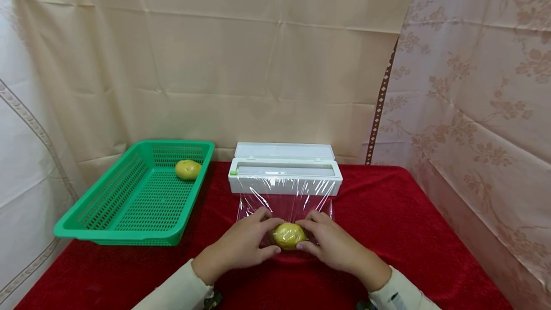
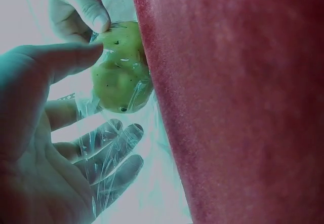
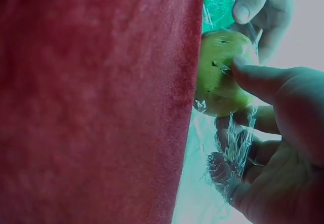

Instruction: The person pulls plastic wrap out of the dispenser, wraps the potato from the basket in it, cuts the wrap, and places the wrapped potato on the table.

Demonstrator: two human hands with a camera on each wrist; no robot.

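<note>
A yellow potato point(image 1: 289, 236) sits under clear cling film point(image 1: 288, 204) between the two hands, with dark specks on its skin. My left hand point(image 1: 241, 245) grips its left end, thumb in front and index finger behind. On the other end, my right hand point(image 1: 337, 245) holds it the same way, its thumb tip point(image 3: 242, 68) right at the potato in the right wrist view. Other left fingers point(image 2: 109, 133) are spread behind the film in the left wrist view. From the hands the film stretches back to a white cling film dispenser point(image 1: 284, 186), its lid raised.
A green plastic basket point(image 1: 116, 236) stands at the left, with another potato point(image 1: 188, 170) near its far right corner. Red cloth point(image 1: 396, 233) covers the table. Beige curtain point(image 1: 258, 61) hangs behind, and patterned fabric point(image 1: 486, 109) closes off the right side.
</note>
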